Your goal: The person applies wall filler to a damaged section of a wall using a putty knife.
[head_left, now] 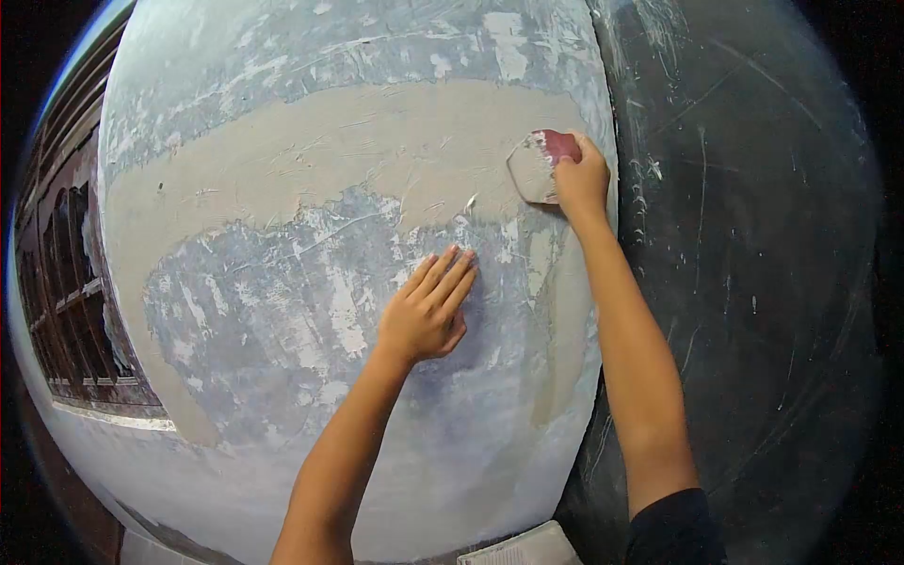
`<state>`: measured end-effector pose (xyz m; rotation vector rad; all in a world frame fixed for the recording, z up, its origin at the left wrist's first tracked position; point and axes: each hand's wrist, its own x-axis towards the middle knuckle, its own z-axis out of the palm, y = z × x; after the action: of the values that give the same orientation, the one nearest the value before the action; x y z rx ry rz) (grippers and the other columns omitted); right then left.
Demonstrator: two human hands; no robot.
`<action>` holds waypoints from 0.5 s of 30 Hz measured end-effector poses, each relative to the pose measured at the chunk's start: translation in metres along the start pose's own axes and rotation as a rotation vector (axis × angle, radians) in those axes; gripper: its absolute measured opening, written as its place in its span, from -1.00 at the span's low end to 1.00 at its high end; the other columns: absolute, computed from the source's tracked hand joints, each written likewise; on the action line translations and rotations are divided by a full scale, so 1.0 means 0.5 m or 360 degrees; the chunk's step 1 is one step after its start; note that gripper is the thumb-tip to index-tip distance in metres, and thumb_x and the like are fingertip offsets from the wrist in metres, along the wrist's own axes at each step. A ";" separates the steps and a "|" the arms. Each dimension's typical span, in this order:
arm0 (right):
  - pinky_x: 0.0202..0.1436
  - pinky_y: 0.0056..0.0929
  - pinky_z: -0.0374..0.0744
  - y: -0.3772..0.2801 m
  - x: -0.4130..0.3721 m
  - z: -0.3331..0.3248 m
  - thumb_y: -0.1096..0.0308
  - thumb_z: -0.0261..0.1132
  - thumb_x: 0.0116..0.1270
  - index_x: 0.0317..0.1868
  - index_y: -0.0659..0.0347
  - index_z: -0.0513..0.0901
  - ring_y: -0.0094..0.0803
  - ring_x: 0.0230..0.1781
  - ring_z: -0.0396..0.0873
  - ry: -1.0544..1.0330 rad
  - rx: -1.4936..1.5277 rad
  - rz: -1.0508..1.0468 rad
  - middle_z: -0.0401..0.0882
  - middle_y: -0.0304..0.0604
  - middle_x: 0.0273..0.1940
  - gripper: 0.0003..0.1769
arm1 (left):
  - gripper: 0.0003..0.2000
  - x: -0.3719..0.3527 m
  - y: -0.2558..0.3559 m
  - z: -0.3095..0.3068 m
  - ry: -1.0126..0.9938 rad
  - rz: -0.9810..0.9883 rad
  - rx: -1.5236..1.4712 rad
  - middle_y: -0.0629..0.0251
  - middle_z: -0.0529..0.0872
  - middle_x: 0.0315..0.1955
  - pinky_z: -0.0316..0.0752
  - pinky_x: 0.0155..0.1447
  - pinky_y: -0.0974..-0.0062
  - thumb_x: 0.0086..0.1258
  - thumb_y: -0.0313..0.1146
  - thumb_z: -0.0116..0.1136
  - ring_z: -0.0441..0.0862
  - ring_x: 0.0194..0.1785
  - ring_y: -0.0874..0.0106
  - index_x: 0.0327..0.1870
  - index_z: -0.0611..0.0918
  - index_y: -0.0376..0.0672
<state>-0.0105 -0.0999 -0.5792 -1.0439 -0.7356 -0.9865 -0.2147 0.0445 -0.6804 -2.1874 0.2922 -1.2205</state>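
Note:
My right hand [584,179] is closed on a scraper [539,169] with a pale, smeared blade and a dark red part near my fingers. The blade lies against the wall, at the right end of a wide beige band of filler [377,122]. Lower and to the left, my left hand [433,301] rests with its fingers stretched out on the patchy blue-grey wall [282,311], just under the band. It holds nothing.
A dark brown window with bars [75,282] is at the far left. Past the wall's right edge stands a dark, scratched surface [753,245]. A pale container [527,548] shows partly at the bottom, right of centre.

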 end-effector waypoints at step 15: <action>0.14 -0.14 0.47 -0.040 -0.056 0.010 0.59 0.12 0.11 0.01 0.39 0.56 0.10 0.01 0.53 -0.0060 0.0200 -0.0266 0.57 0.20 -0.07 -0.60 | -0.41 0.001 0.002 0.002 -0.0005 0.0013 0.0062 0.18 0.37 0.36 0.16 0.49 0.22 0.07 -0.37 0.09 0.25 0.45 0.22 0.25 0.47 -0.23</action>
<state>-0.0402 -0.0899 -0.5947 -0.9043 -0.9156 -1.0511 -0.2134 0.0440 -0.6812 -2.1525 0.2738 -1.2082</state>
